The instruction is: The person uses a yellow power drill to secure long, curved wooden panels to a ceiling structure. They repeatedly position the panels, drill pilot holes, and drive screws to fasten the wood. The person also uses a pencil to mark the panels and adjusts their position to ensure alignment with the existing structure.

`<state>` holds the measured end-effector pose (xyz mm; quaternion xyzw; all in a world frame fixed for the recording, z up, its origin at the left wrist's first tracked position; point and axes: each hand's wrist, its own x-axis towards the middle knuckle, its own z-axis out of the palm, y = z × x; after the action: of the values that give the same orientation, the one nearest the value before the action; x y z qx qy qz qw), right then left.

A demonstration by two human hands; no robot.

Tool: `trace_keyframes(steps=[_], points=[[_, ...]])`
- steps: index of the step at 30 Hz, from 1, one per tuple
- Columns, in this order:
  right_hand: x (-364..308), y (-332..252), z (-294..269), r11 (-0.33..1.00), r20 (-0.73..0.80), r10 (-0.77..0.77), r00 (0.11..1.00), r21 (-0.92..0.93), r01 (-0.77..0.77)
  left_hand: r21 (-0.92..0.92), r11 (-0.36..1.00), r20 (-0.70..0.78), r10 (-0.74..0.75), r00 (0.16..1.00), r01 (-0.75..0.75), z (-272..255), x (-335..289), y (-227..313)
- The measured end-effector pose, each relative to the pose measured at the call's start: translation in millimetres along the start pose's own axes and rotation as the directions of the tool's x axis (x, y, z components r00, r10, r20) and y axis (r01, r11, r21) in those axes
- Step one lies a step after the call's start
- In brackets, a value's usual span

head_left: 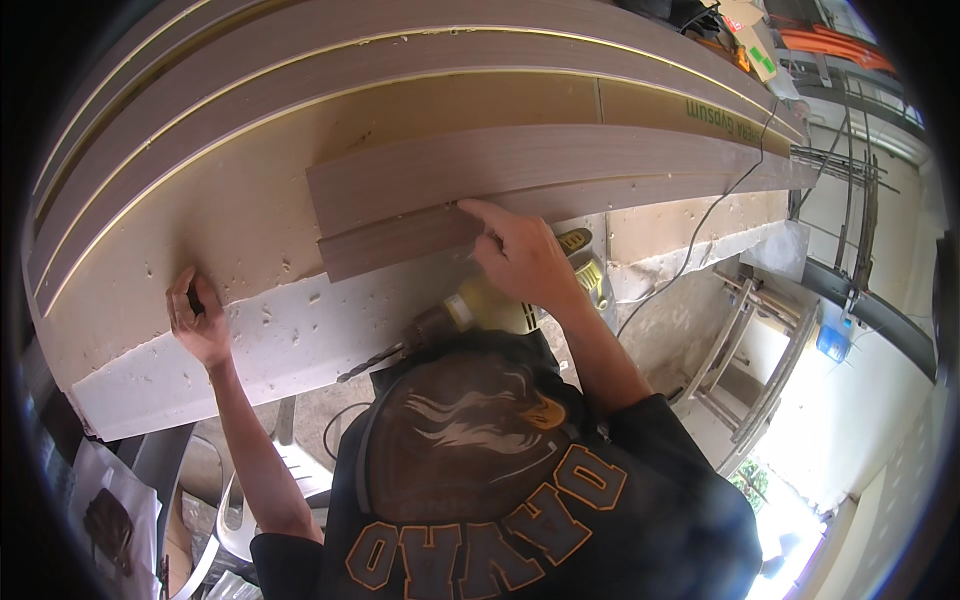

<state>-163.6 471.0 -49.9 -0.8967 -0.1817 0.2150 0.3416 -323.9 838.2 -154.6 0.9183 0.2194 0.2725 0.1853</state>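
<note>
My right hand [518, 258] is over a brown wooden board [400, 180] with a lengthwise groove. Its index finger stretches out and touches the board near the groove; the other fingers are curled, with nothing seen in them. Beneath that hand, close to my body, lies a yellow-green power drill [510, 312] with a long dark drill bit [370, 362]. To the left, my left hand [203, 318] hovers by the worktop, fingers loosely bent and apart. I see nothing held there. Small pale shavings [265, 318] are scattered around it.
Long brown boards with pale edges [330, 60] line the far side. A black cable [690, 250] crosses the grooved board and hangs over the worktop edge [130, 400]. A wooden frame [740, 370] stands at right; a white plastic chair [240, 520] is at lower left.
</note>
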Motion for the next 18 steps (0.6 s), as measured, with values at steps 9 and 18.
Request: trace_keyframes(steps=[9,18], points=[[-0.6,-3.6,-3.7,0.995,0.186,-0.052,0.981,0.094,0.035,0.000,1.000,0.006,-0.015,1.000,0.015,-2.2,-0.6,2.4],[0.3,-10.4,2.5,0.965,0.075,-0.070,0.995,-0.248,0.087,-0.022,1.000,-0.001,0.000,1.000,0.000,-0.6,1.8,3.6]])
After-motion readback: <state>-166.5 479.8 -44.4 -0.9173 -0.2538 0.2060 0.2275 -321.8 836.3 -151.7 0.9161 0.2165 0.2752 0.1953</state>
